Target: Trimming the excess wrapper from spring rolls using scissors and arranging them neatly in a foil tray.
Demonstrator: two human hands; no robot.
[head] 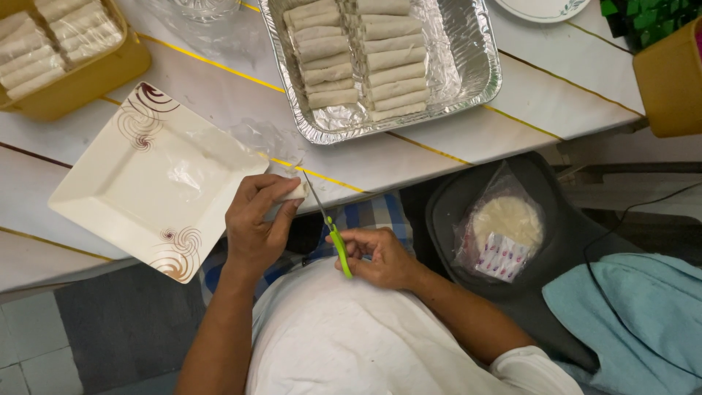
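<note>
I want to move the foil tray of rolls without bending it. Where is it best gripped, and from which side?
Grip the foil tray by its rolled rim at the two long sides, coming from left and right with both hands. The thin foil walls would likely buckle if lifted by one corner, and the rolls fill the middle.

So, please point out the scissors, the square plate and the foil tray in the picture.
scissors (338, 249): head view, on the green handle.
square plate (110, 183): head view, on its bare inner surface.
foil tray (479, 51): head view, on its right wall.
</note>
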